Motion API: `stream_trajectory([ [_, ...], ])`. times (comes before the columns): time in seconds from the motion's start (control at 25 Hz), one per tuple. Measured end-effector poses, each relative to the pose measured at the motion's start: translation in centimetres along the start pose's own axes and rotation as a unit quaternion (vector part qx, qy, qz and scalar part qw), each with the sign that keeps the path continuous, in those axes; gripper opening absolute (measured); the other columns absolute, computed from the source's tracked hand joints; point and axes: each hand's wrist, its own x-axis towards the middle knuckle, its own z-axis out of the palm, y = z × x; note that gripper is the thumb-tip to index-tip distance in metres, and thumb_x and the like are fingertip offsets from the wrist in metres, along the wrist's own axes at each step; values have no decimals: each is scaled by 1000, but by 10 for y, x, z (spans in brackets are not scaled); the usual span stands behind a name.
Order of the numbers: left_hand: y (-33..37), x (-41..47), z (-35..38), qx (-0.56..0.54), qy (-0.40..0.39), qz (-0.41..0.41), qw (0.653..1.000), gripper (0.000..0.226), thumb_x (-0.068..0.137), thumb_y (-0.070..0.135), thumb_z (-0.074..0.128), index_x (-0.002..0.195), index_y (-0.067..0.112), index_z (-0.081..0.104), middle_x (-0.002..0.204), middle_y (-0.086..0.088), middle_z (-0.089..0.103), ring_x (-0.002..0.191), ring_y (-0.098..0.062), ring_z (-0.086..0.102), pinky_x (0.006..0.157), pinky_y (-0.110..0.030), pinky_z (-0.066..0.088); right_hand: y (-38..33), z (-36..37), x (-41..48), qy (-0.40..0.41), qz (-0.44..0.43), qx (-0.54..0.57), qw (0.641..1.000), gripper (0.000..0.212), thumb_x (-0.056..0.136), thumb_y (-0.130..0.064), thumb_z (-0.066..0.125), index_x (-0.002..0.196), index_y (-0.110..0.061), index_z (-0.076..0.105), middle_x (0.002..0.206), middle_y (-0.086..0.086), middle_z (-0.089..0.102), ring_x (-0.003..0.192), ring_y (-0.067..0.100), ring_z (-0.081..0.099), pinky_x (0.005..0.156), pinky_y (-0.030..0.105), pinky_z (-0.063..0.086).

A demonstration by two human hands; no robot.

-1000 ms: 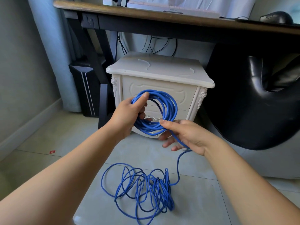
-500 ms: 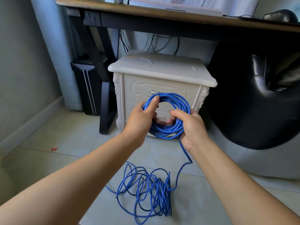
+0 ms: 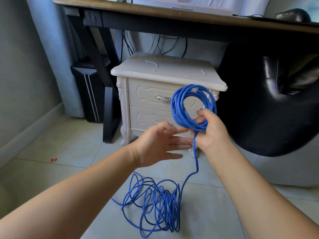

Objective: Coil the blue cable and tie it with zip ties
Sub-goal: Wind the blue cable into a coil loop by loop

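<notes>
Head view: two bare hands, one blue cable (image 3: 193, 107), and two clear zip ties (image 3: 151, 65) lying apart on top of one white nightstand (image 3: 148, 94), which has two drawers. The cable is thin, glossy and bright blue. Part of it is wound into a round, many-turn coil held upright in front of the nightstand's right front corner, with a clear plug at the top of the loop. From the coil a single strand drops to a loose tangle of overlapping loops on the tiled floor (image 3: 72, 152) between the forearms. The right hand (image 3: 212, 133) has its fingers curled round the bottom of the coil, gripping it. The left hand (image 3: 158, 145) is flat with straight fingers, holding nothing, its fingertips just beside the hanging strand. A black chair (image 3: 269, 109) stands close on the right, a dark desk (image 3: 172, 16) spans above, and bare tiles lie left of the tangle.
</notes>
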Motion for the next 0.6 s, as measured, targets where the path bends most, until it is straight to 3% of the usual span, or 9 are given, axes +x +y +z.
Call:
stream_trajectory([
  [0.08,-5,5,8,48,22,-10,999,62,77,25,44,138,15,51,130,-13,65,123,-25,60,105,-44,41,-7,-1,2,-6,6,27,1000,36,89,2,53,60,-15,41,38,-6,35,30,7,38,44,19,47],
  [0.16,1,9,12,26,84,14,996,46,87,22,40,129,9,54,126,-17,66,117,-31,63,103,-45,45,-15,-3,4,-43,19,-9,999,28,90,3,51,68,-14,45,38,-6,35,31,5,37,43,18,46],
  [0.24,15,9,4,-59,130,52,988,46,96,39,38,122,7,60,126,-21,64,115,-36,62,102,-49,45,-21,-8,5,-107,15,-132,985,21,90,7,48,78,-10,49,37,-4,35,30,5,36,37,18,43],
  [0.32,34,1,-7,-73,135,76,985,67,88,62,44,124,9,63,122,-15,67,112,-32,65,102,-50,47,-21,-13,2,-188,-24,-333,924,20,88,12,48,91,-7,54,40,-2,37,32,9,36,45,29,54],
  [0.44,40,-7,-9,153,120,94,976,57,84,60,58,125,20,62,116,-3,71,99,-25,68,93,-45,51,-10,-17,-6,-250,-68,-581,772,24,84,8,55,102,-7,55,49,-6,51,36,12,43,63,47,61],
  [0.52,32,-6,1,316,89,100,939,50,81,50,70,123,24,61,110,-1,72,94,-20,70,85,-36,56,-5,-14,-11,-256,-88,-664,697,28,83,-3,63,104,-12,47,76,-2,63,43,12,51,62,43,61],
  [0.6,24,-1,7,412,103,105,899,43,82,52,70,113,23,64,93,-1,71,71,-11,67,65,-23,54,-3,-11,-14,-240,-106,-696,668,37,81,-13,68,106,-18,42,97,6,62,55,13,57,49,26,54],
])
